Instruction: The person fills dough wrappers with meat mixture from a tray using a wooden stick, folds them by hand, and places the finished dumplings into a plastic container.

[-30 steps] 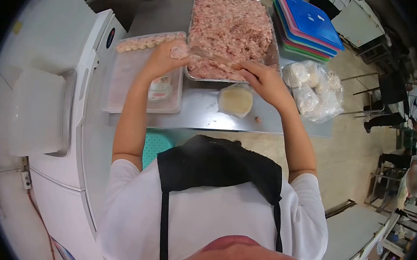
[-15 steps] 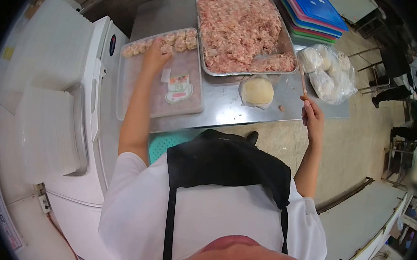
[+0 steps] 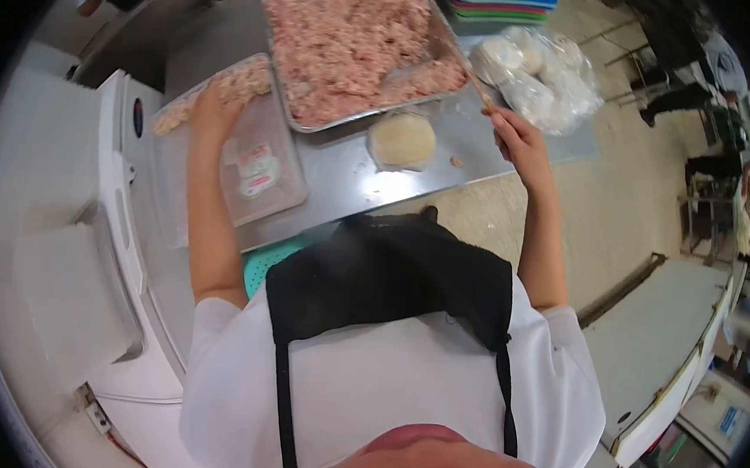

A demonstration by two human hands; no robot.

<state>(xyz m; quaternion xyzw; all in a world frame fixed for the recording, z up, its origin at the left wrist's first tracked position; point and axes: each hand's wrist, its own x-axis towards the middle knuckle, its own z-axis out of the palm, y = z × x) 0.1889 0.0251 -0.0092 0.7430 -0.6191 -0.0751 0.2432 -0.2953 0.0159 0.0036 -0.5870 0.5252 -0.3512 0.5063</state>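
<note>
My left hand (image 3: pixel 215 117) reaches down at the row of meat dumplings (image 3: pixel 248 79) along the far edge of a translucent lidded tray (image 3: pixel 276 184); its fingertips are blurred and hidden. A thin spatula-like stick (image 3: pixel 476 89) is held in my right hand (image 3: pixel 518 138), pointing at the near right corner of the metal tray. Ground meat (image 3: pixel 353 45) fills much of that metal tray (image 3: pixel 313 128). Between my hands, a stack of round pale wrappers (image 3: pixel 402 141) lies on the steel table (image 3: pixel 345 167).
Bagged wrappers (image 3: pixel 538 76) lie at the table's right. Coloured lids (image 3: pixel 500 1) are stacked behind them. A white freezer (image 3: pixel 126 182) stands at the left, a teal perforated basket (image 3: pixel 261 265) below the table. People (image 3: pixel 722 63) are at the far right.
The view has turned and shifted, so the table sits further left. My left hand stays over the dumpling row; my right hand still holds the stick.
</note>
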